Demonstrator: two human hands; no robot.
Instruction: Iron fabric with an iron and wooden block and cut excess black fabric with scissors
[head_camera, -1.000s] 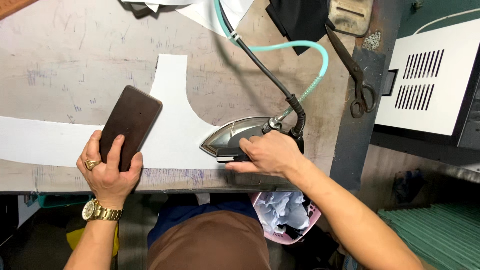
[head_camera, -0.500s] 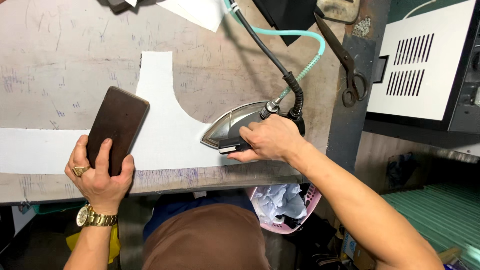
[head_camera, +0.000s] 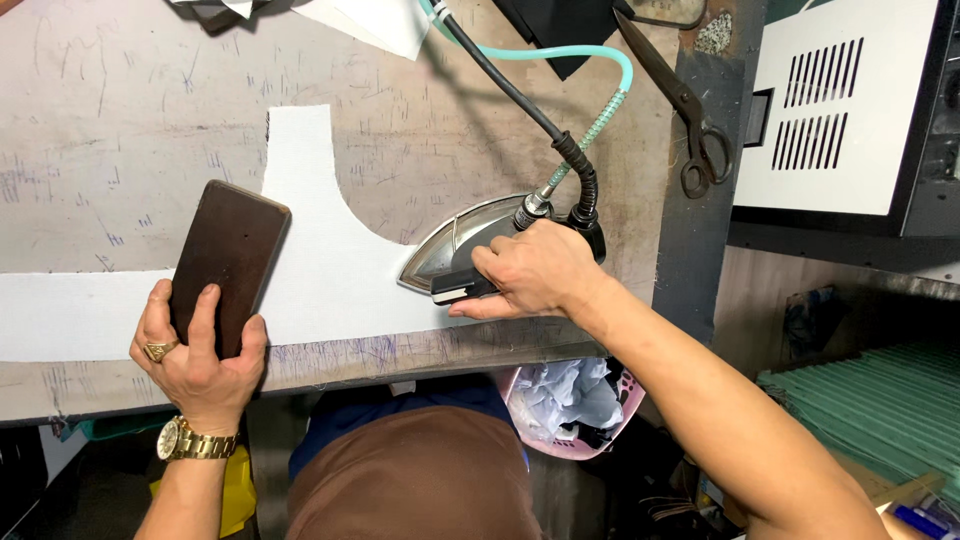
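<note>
The right hand (head_camera: 535, 272) grips the handle of a steam iron (head_camera: 470, 250), resting at the white fabric piece's (head_camera: 320, 250) right edge. The left hand (head_camera: 195, 350), fingers closed, presses a dark wooden block (head_camera: 228, 255) onto it. The scuffed, pen-marked worktable (head_camera: 120, 110) carries scissors (head_camera: 685, 110); a pink basket (head_camera: 575, 405) sits below.

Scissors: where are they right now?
In the head view, the scissors lie at the table's upper right edge, beyond the iron that the right hand grips.

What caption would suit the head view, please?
Right hand grips a steam iron on white fabric; left hand presses a dark block.
</note>
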